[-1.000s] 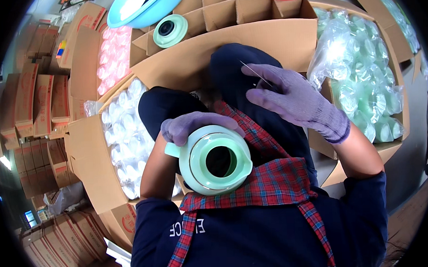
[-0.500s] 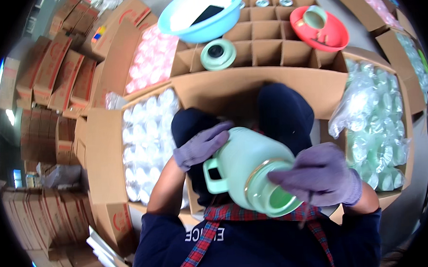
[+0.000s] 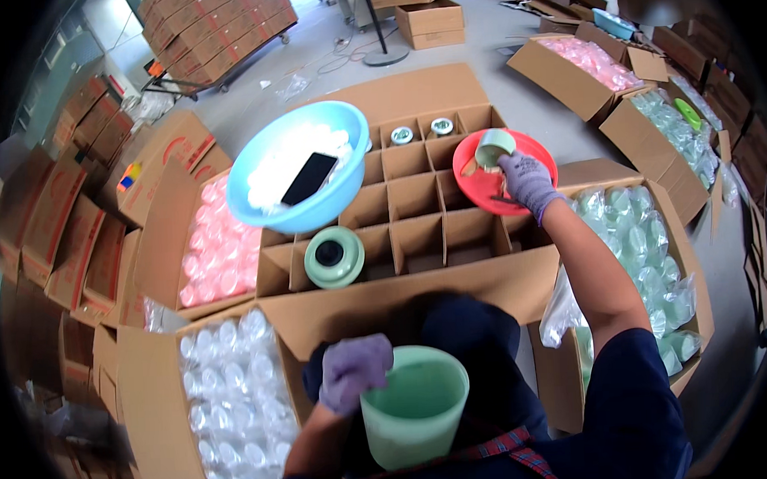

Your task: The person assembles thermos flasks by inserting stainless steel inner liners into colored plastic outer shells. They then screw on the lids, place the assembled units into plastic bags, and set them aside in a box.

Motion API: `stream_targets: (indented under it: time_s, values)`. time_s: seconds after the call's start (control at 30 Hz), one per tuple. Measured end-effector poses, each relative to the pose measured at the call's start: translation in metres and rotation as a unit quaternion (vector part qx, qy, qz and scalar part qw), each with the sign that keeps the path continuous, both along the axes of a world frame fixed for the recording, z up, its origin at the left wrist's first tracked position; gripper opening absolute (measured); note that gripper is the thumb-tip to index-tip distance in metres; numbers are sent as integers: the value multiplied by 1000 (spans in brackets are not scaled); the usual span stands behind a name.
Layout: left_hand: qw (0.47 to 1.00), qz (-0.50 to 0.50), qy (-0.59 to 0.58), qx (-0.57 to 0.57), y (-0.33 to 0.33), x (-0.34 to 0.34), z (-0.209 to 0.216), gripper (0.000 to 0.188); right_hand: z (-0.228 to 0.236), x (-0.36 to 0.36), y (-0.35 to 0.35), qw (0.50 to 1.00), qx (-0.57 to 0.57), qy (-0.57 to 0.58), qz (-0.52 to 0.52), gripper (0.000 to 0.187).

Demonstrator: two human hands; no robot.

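Grasping green vessel [image 3: 416, 431] at rim: left fingers [image 3: 376, 368]; right fingers [image 3: 512, 165] at small cup [image 3: 493, 146], grip unclear.

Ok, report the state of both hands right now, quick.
Left hand: closed, holding the green container at its upper left side.
Right hand: at the green cup in the red bowl; open or closed cannot be told.

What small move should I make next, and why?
Perhaps close your right hand on the small green cup in the red bowl: it reaches in right by that cup, while your left hand is at the green vessel's rim.
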State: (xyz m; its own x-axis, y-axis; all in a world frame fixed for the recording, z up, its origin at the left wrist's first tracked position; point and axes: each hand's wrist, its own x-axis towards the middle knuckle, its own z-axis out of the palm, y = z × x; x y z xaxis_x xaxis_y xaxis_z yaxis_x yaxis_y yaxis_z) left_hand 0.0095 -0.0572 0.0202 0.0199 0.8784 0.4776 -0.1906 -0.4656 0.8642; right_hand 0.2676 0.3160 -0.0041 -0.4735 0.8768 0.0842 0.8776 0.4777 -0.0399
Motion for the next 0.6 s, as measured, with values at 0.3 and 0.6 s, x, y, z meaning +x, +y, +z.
stream_targets:
  time_s: [0.3, 0.6]
  values:
    - [990, 90, -76, 83, 24, -44, -38, 13, 16, -168, 110, 983, 96, 136, 82, 34]
    - [995, -11, -97, -16, 43, -69, -36, 22, -69, -223, 237, 997, -55, 12, -57, 37]
